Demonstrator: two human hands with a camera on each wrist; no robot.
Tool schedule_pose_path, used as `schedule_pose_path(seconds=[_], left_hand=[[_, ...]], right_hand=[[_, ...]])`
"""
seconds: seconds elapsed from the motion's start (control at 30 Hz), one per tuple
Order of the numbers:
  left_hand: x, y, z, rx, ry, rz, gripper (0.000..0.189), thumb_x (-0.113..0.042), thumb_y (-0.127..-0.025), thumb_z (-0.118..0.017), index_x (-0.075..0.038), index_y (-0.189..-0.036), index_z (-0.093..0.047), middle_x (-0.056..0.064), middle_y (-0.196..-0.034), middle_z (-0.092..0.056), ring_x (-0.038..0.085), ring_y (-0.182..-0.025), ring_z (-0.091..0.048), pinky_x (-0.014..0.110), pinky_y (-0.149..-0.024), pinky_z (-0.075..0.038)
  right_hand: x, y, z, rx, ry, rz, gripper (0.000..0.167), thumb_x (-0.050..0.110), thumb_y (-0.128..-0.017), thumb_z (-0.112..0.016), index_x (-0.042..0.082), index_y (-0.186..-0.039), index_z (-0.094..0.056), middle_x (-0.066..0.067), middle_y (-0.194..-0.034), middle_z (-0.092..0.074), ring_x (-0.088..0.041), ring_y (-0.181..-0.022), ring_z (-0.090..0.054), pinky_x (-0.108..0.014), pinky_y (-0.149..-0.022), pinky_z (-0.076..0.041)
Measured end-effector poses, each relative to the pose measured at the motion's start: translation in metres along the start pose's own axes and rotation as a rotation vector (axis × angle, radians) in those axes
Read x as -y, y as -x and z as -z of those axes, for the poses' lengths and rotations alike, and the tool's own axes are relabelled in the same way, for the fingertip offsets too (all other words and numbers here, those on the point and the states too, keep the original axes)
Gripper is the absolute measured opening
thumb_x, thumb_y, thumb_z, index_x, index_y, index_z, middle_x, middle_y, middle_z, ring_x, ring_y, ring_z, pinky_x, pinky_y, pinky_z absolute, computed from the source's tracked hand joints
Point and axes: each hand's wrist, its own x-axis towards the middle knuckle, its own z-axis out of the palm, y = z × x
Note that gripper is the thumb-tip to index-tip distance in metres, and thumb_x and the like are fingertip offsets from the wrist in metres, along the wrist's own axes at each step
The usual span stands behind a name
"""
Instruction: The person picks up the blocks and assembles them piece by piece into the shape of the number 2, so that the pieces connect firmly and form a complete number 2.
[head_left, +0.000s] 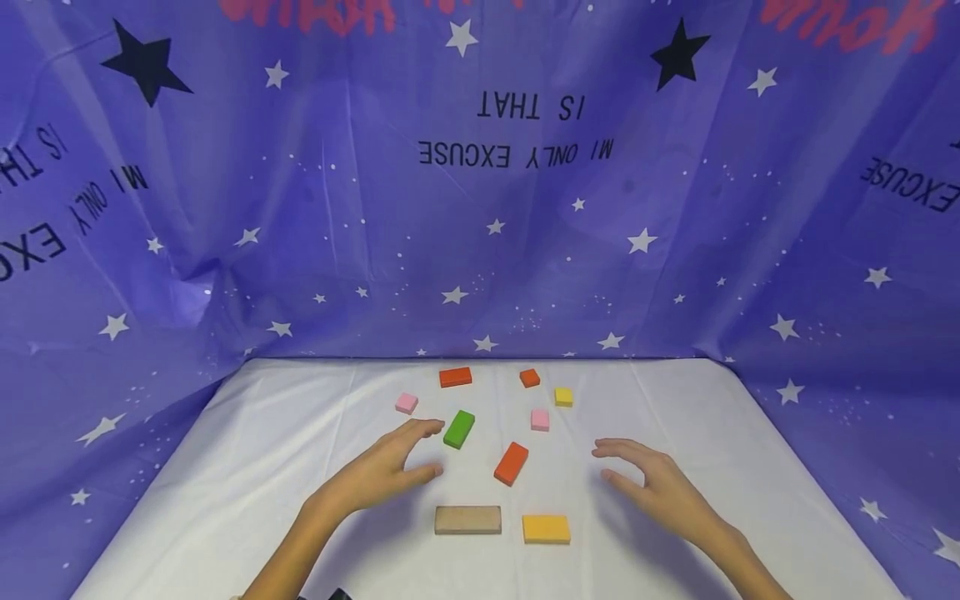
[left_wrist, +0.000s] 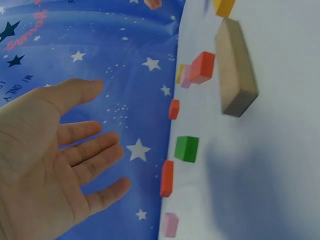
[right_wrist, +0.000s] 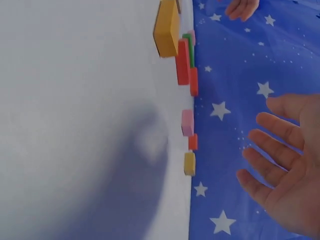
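My left hand (head_left: pixel 386 468) hovers over the white table with fingers relaxed and spread, holding nothing. Nearest to it lies a green block (head_left: pixel 459 429). On the other side my right hand (head_left: pixel 660 487) is also raised, its fingers loosely extended and its palm bare. Between the hands lies a red block (head_left: pixel 511 464). Closer to me are a plain wooden block (head_left: pixel 468 520) and a yellow-orange block (head_left: pixel 546 529). In the left wrist view the open palm (left_wrist: pixel 50 160) faces the camera; the right wrist view shows the other palm (right_wrist: pixel 295 170) likewise.
Farther back lie a red block (head_left: pixel 455 377), a small orange-red block (head_left: pixel 530 378), a small yellow block (head_left: pixel 563 397) and two small pink blocks, one left (head_left: pixel 407 403) and one right (head_left: pixel 540 419). A purple star-printed curtain (head_left: pixel 480 250) encloses the white table (head_left: pixel 300 400) at back and sides.
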Motion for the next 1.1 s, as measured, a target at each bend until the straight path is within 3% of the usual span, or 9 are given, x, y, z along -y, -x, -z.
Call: schedule_pose_path(seconds=[0.17,0.33,0.43,0.63,0.9,1.1], left_hand=[[0.0,0.002,-0.011,0.023,0.034,-0.017,0.048,-0.026,-0.096,-0.068,-0.002,-0.136,-0.054,0.012,-0.136,-0.056,0.029,-0.125,-0.054,0.049,-0.104,-0.042],[0.001,0.004,-0.016,0.036,0.056,-0.022,0.044,-0.025,-0.096,-0.068,-0.003,-0.131,-0.056,0.008,-0.128,-0.06,0.028,-0.12,-0.057,0.049,-0.101,-0.045],[0.003,0.005,-0.02,0.052,0.065,-0.037,0.043,-0.026,-0.096,-0.068,-0.003,-0.131,-0.057,0.009,-0.125,-0.062,0.027,-0.119,-0.058,0.047,-0.1,-0.046],[0.005,0.007,-0.032,0.09,0.093,-0.063,0.041,-0.022,-0.096,-0.069,-0.002,-0.13,-0.057,0.012,-0.123,-0.063,0.026,-0.116,-0.06,0.043,-0.099,-0.048],[0.008,0.008,-0.049,0.128,0.123,-0.05,0.041,-0.019,-0.095,-0.069,-0.001,-0.13,-0.057,0.01,-0.123,-0.063,0.023,-0.116,-0.059,0.039,-0.101,-0.047],[0.01,0.009,-0.057,0.151,0.136,-0.028,0.043,-0.022,-0.092,-0.072,-0.004,-0.129,-0.058,0.006,-0.123,-0.062,0.022,-0.115,-0.058,0.035,-0.098,-0.047]], right_hand=[[0.003,0.003,-0.008,0.031,-0.086,-0.039,0.025,0.012,-0.09,-0.075,0.015,-0.115,-0.073,0.005,-0.12,-0.069,-0.018,-0.114,-0.064,-0.034,-0.096,-0.051],[0.009,0.007,-0.017,0.16,-0.252,-0.14,0.028,0.015,-0.093,-0.072,0.008,-0.12,-0.07,-0.001,-0.12,-0.069,-0.019,-0.117,-0.062,-0.046,-0.096,-0.05],[0.012,0.009,-0.024,0.223,-0.337,-0.146,0.032,0.018,-0.094,-0.071,0.004,-0.122,-0.068,-0.006,-0.122,-0.068,-0.02,-0.118,-0.06,-0.048,-0.096,-0.049],[0.016,0.015,-0.04,0.254,-0.355,-0.071,0.032,0.02,-0.091,-0.074,0.007,-0.12,-0.068,-0.01,-0.126,-0.065,-0.019,-0.117,-0.061,-0.041,-0.095,-0.052],[0.02,0.016,-0.054,0.318,-0.347,-0.084,0.037,0.03,-0.089,-0.076,0.015,-0.122,-0.068,0.003,-0.125,-0.064,-0.02,-0.121,-0.058,-0.032,-0.104,-0.044],[0.022,0.015,-0.061,0.34,-0.373,-0.061,0.04,0.029,-0.089,-0.076,0.013,-0.124,-0.066,0.003,-0.125,-0.063,-0.019,-0.12,-0.057,-0.026,-0.104,-0.042]])
